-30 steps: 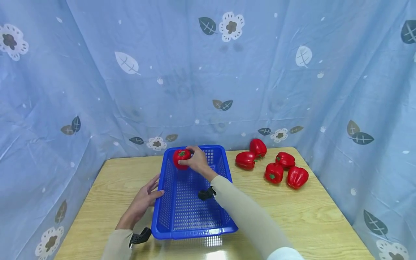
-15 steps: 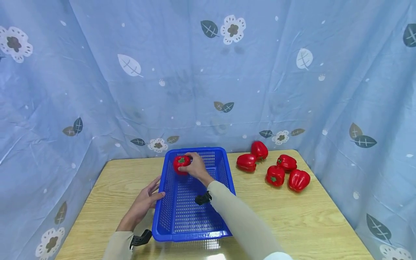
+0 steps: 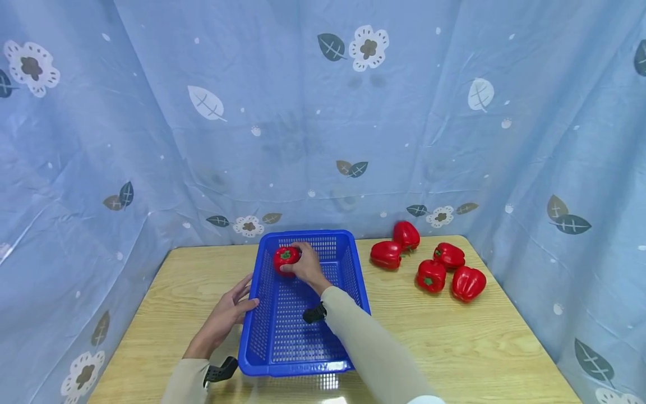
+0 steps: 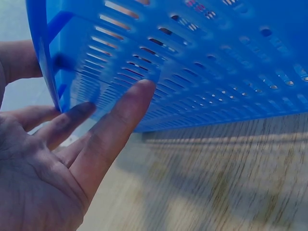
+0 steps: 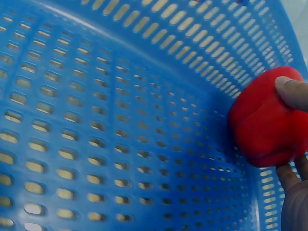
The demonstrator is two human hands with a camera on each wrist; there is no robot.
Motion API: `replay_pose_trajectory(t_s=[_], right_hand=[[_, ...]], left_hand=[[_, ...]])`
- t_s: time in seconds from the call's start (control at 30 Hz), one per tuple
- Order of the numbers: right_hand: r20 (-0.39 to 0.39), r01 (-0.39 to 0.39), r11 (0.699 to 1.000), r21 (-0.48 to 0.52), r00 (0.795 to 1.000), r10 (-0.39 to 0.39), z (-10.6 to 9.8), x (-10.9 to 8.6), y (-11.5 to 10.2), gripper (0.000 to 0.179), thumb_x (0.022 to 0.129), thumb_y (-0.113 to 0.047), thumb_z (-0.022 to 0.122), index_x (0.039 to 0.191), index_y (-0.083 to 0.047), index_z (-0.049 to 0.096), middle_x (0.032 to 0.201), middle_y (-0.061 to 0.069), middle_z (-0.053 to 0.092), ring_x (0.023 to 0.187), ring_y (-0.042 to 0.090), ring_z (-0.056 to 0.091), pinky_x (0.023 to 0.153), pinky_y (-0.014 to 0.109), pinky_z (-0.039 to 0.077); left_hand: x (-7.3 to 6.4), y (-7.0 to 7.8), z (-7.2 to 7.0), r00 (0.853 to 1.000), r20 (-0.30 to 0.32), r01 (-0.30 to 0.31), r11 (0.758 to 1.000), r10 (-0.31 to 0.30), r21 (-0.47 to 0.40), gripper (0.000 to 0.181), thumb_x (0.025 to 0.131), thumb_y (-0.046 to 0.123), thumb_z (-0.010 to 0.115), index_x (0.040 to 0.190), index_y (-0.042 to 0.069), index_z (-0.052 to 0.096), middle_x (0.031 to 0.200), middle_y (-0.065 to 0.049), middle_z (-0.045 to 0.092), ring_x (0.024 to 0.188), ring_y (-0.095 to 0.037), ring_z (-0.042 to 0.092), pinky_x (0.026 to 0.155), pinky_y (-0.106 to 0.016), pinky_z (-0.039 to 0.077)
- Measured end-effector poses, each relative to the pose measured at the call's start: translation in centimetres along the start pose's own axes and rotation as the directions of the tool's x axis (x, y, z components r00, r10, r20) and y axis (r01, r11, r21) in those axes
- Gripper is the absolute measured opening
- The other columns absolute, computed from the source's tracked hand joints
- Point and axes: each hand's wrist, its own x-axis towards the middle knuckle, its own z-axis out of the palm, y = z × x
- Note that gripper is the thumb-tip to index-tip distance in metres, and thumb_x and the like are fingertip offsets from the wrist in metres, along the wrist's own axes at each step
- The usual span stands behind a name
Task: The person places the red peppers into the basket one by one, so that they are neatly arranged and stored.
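Note:
A blue plastic basket (image 3: 298,368) with slotted walls stands on the table. In its far left corner a red bell pepper (image 3: 286,256), green stem up, is gripped by my right hand (image 3: 307,266). The right wrist view has the thumb on one side of the pepper (image 5: 267,120) and fingers underneath, low against the basket wall. My left hand (image 3: 225,315) holds the basket's left side. In the left wrist view its thumb goes over the rim while the fingers (image 4: 113,130) press the slotted outer wall.
Several more red bell peppers lie to the right of the basket: a pair (image 3: 386,255) near the back edge and a cluster (image 3: 468,283) farther right. A blue patterned curtain (image 3: 323,123) hangs around the wooden table (image 3: 454,348).
My right hand has lowered the bell pepper from rim height down into the basket's far left corner. The left hand keeps its place on the basket. The head view has shifted slightly.

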Motion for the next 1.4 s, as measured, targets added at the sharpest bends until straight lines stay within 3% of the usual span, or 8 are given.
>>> replay_pose_trajectory(t_s=[0.3, 0.5, 0.67, 1.0, 1.4], right_hand=[[0.045, 0.033, 0.998, -0.053, 0.999, -0.031, 0.3, 0.1, 0.1, 0.072, 0.075, -0.011, 0.085, 0.138, -0.011, 0.051, 0.139, 0.01, 0.053, 0.128, 0.029, 0.053, 0.106, 0.047, 0.048], [0.113, 0.045, 0.997, -0.056, 0.993, -0.038, -1.0, 0.2, -0.1, 0.082, 0.074, -0.015, 0.086, 0.145, -0.011, 0.044, 0.144, 0.01, 0.051, 0.133, 0.029, 0.05, 0.111, 0.047, 0.044], [0.152, 0.024, 1.0, 0.006, 0.988, -0.025, -2.5, 0.1, -0.8, 0.088, 0.077, -0.021, 0.085, 0.15, -0.013, 0.037, 0.149, 0.009, 0.048, 0.138, 0.029, 0.045, 0.114, 0.047, 0.039], [0.107, 0.069, 0.992, 0.105, 0.991, -0.08, -4.4, -0.1, -3.0, 0.09, 0.076, -0.029, 0.085, 0.151, -0.015, 0.036, 0.151, 0.008, 0.047, 0.141, 0.027, 0.043, 0.115, 0.045, 0.039], [0.184, 0.112, 0.978, 0.176, 0.972, -0.145, -7.0, -2.3, -5.9, 0.09, 0.078, -0.029, 0.084, 0.152, -0.019, 0.035, 0.155, 0.004, 0.042, 0.144, 0.029, 0.038, 0.112, 0.049, 0.041]], left_hand=[[0.3, 0.3, -0.2, 1.0, 0.001, 0.017, 1.0, -0.017, 0.001, 0.076, 0.094, 0.028, 0.066, 0.156, 0.028, 0.023, 0.162, -0.019, 0.025, 0.133, -0.045, 0.049, 0.089, -0.052, 0.057], [0.2, 0.5, -0.3, 1.0, 0.001, 0.024, 1.0, -0.024, 0.002, 0.076, 0.094, 0.028, 0.065, 0.157, 0.027, 0.023, 0.161, -0.019, 0.025, 0.134, -0.046, 0.048, 0.089, -0.052, 0.057], [0.2, 0.6, -0.3, 1.0, 0.002, 0.02, 1.0, -0.02, -0.005, 0.075, 0.094, 0.027, 0.065, 0.157, 0.026, 0.023, 0.161, -0.02, 0.025, 0.132, -0.046, 0.049, 0.088, -0.051, 0.057], [0.1, 0.4, -0.4, 1.0, -0.004, 0.022, 1.0, -0.022, 0.01, 0.077, 0.094, 0.028, 0.065, 0.157, 0.025, 0.021, 0.161, -0.02, 0.024, 0.134, -0.047, 0.047, 0.091, -0.052, 0.056], [-0.1, 0.6, -0.3, 1.0, -0.02, 0.022, 1.0, -0.021, 0.019, 0.074, 0.094, 0.026, 0.064, 0.157, 0.026, 0.023, 0.161, -0.02, 0.026, 0.137, -0.047, 0.043, 0.093, -0.054, 0.055]])
